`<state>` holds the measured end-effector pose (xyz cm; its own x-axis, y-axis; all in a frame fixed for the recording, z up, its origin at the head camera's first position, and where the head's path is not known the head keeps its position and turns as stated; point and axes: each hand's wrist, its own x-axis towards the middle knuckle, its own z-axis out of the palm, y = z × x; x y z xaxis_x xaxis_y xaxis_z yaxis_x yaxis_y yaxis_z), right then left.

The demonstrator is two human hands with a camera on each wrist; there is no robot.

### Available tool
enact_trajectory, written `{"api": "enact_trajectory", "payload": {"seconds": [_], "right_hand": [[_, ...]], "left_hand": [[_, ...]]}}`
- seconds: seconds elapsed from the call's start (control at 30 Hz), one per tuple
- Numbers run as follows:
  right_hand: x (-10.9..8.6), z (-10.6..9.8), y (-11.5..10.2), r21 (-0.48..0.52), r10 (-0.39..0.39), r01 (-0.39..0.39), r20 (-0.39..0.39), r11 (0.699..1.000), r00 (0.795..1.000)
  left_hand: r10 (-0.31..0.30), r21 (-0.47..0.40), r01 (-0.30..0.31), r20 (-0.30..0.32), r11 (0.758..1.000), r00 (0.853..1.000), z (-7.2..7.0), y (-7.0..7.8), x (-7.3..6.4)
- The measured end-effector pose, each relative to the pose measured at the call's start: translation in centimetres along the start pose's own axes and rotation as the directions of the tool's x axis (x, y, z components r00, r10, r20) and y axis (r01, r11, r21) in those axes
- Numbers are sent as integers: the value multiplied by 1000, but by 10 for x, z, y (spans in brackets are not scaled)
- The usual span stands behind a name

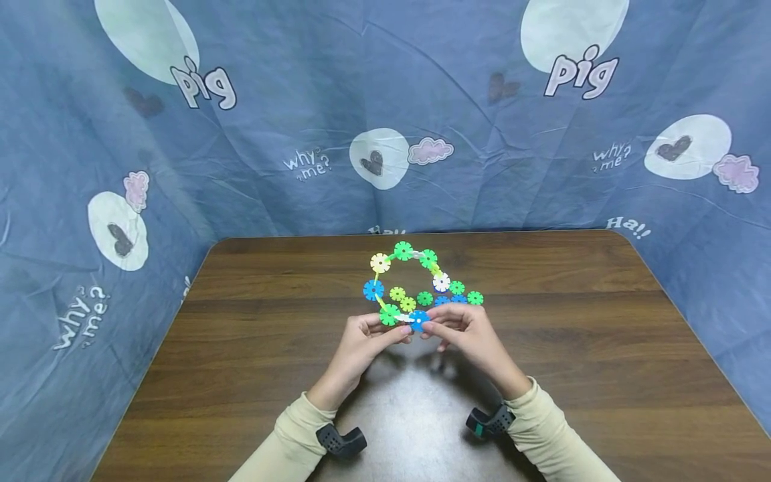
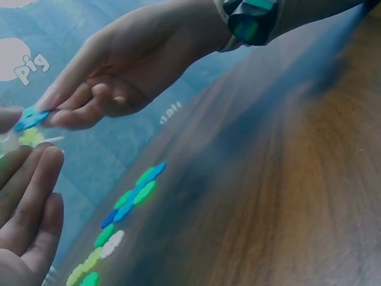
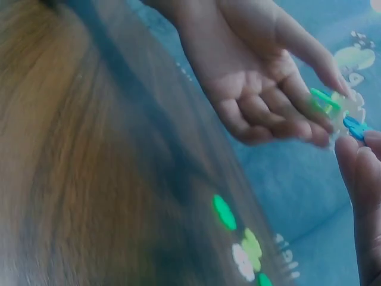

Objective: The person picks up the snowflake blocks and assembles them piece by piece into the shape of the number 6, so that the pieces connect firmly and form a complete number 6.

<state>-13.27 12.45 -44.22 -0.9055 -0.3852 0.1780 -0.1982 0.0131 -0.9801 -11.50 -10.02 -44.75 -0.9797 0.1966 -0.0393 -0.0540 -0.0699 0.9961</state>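
A ring of linked plastic snowflake discs, green, white, yellow and blue, is held up over the table in the head view. My right hand (image 1: 476, 331) pinches a blue snowflake disc (image 1: 419, 320) at the ring's near side between thumb and fingers. Beside it, my left hand (image 1: 361, 341) grips the ring by a white disc (image 1: 402, 318) next to a green disc (image 1: 389, 314). The two thumbs are close together. In the right wrist view, the left thumb and fingertips hold the pale disc (image 3: 352, 108), close against the blue disc (image 3: 355, 127).
Loose snowflake discs lie on the wooden table (image 1: 572, 348) behind the hands, among them a green disc (image 1: 475, 298), a blue disc (image 1: 459, 298) and a yellow-green disc (image 1: 397, 293). A blue printed cloth (image 1: 253, 167) hangs around the table's back and sides.
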Motion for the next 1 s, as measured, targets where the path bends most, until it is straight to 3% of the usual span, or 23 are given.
{"api": "enact_trajectory", "payload": {"seconds": [0.3,0.6,0.77,0.9,1.0], "right_hand": [[4,15,-1,-28,-15,15,2,999,1000],[9,12,-7,-134,-13,17,32,991,999],[13,-4,-13,-256,-43,55,53,965,998],[18,-29,-18,-364,-59,48,-20,930,998],[25,-52,-13,-471,-48,-3,-96,882,994]], "left_hand": [[49,-50,-50,-11,998,999,1,-4,1],[57,-44,-59,-38,997,998,1,-2,1],[60,-46,-62,-42,997,997,0,0,0],[47,-44,-49,-43,998,998,0,0,0],[41,-30,-42,-42,999,998,-1,-1,0]]}}
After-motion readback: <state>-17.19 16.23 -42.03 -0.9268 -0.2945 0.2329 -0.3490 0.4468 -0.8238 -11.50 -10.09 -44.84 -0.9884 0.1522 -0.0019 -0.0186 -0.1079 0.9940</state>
